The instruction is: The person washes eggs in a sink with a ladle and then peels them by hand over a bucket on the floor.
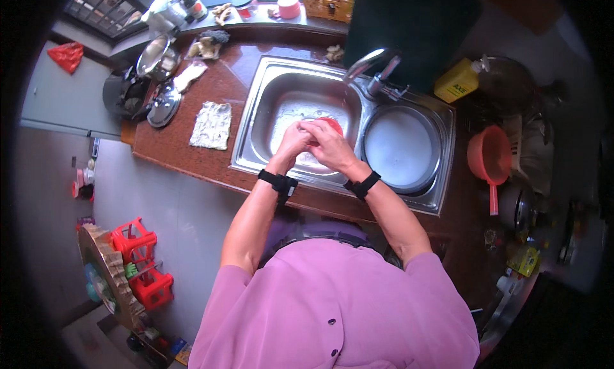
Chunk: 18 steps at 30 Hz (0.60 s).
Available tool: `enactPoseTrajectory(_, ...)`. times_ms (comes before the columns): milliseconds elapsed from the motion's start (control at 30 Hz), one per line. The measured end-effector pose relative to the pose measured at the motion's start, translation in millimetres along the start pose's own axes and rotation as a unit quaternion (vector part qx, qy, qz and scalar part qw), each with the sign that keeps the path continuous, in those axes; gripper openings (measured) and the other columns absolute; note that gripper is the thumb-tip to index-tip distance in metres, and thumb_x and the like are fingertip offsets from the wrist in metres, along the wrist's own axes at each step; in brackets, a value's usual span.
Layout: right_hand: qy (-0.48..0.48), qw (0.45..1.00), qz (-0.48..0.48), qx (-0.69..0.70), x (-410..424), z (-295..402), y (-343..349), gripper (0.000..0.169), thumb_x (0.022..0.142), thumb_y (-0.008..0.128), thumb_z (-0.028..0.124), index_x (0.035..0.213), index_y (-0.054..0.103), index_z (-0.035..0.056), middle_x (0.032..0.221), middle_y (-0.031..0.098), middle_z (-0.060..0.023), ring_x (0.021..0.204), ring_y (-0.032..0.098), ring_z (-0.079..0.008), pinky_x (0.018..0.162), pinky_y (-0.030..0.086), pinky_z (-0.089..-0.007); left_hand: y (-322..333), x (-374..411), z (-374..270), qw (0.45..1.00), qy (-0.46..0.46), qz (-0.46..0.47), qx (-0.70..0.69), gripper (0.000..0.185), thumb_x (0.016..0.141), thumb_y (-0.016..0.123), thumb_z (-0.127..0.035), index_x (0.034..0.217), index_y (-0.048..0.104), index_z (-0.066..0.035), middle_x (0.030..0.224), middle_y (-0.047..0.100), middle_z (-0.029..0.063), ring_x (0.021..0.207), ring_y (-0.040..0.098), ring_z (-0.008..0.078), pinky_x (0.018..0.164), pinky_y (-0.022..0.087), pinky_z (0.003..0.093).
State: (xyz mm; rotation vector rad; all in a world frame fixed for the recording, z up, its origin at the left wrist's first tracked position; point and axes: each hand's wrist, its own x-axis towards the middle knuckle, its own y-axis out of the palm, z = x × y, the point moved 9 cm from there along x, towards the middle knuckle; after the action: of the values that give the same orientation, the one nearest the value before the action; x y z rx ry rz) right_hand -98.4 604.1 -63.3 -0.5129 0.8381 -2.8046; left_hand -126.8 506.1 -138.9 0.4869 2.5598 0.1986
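My left hand (293, 142) and my right hand (330, 147) meet over the left basin (276, 93) of a stainless steel double sink. The fingers of both overlap and curl in towards each other, so whatever may lie between them is hidden. Just beyond the right fingers shows a red round object (334, 123), partly covered; whether it is held or rests in the basin is unclear. The chrome faucet (360, 68) arches towards this basin from behind. In the right basin sits a large round metal pan (400, 146) with a whitish, cloudy content.
A folded white cloth (211, 126) lies left of the sink, near a metal lid (164, 105) and a steel pot (156, 57). To the right are a yellow detergent bottle (456, 81) and a pink dipper (489, 155). A dark green board (407, 28) stands behind the faucet.
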Motion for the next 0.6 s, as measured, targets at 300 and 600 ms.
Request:
enactPoseTrajectory(300, 0.044, 0.986, -0.159, -0.033, 26.1, 24.5, -43.2, 0.031, 0.084, 0.063, 0.002, 0.115, 0.065, 0.0032, 0.107, 0.066, -0.0134, 0.102, 0.064, -0.0303, 0.089, 0.050, -0.0373, 22.7, -27.0, -81.3, 0.973, 0.120, 0.163, 0.110, 0.076, 0.091, 0.069, -0.017, 0.151, 0.027, 0.000, 0.125, 0.059, 0.0142, 0.110, 0.060, 0.0183, 0.091, 0.051, 0.0321)
enactPoseTrajectory(600, 0.176, 0.851, -0.217, 0.445, 39.8, 62.8, -45.9, 0.016, 0.097, 0.060, 0.010, 0.113, 0.058, 0.0061, 0.111, 0.061, -0.0106, 0.079, 0.059, -0.0117, 0.060, 0.046, -0.0198, -86.6, 41.9, 44.7, 0.882, 0.118, 0.151, 0.431, 0.038, 0.090, 0.062, -0.035, 0.111, 0.069, -0.004, 0.102, 0.068, 0.0250, 0.102, 0.065, 0.0394, 0.094, 0.049, 0.0469)
